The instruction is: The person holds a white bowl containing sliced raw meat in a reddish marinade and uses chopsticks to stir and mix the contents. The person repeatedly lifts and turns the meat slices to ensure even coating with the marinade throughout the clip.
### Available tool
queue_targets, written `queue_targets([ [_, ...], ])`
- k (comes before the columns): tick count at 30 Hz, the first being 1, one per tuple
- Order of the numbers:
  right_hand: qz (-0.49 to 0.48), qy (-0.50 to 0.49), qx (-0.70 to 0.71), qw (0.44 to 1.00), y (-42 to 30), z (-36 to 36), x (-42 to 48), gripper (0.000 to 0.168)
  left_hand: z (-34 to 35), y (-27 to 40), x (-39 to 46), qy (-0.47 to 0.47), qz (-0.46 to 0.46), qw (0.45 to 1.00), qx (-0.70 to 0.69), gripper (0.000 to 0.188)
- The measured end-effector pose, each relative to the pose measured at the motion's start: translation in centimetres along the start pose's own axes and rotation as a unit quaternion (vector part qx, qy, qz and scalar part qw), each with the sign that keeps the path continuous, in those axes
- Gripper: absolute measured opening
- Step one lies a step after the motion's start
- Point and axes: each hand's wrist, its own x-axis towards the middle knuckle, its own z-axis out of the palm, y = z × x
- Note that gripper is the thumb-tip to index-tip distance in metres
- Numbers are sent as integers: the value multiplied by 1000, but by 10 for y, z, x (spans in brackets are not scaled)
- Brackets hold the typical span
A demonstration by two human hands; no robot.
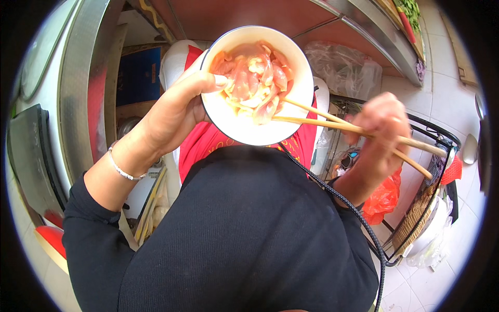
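Observation:
A white bowl with a dark blue rim [265, 134] is held up before my chest by my left hand [183, 97], its thumb over the inner wall and the fingers underneath. Sliced raw meat [253, 78] lies in the bowl, with yellow patches that look like egg or marinade. My right hand [378, 128], somewhat blurred, grips a pair of wooden chopsticks [331, 121]. Their tips are in the bowl, touching the lower right edge of the meat, and their thick ends stick out past the hand.
A crumpled clear plastic bag [343, 66] sits beyond the bowl. A black wire rack [432, 128] stands at the right, near a red plastic bag [384, 199]. Steel counter edges [80, 78] run at the left and upper right. A black braided cable [351, 206] hangs by my right arm.

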Motion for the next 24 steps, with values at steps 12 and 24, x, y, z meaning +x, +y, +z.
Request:
queue_targets([
  [12,4,157,107,982,39,33,-18,53,1,4,-1,-32,-16,999,17,61],
  [24,6,2,-64,998,9,13,-5,54,1,-2,1,-13,1,1000,5,64],
])
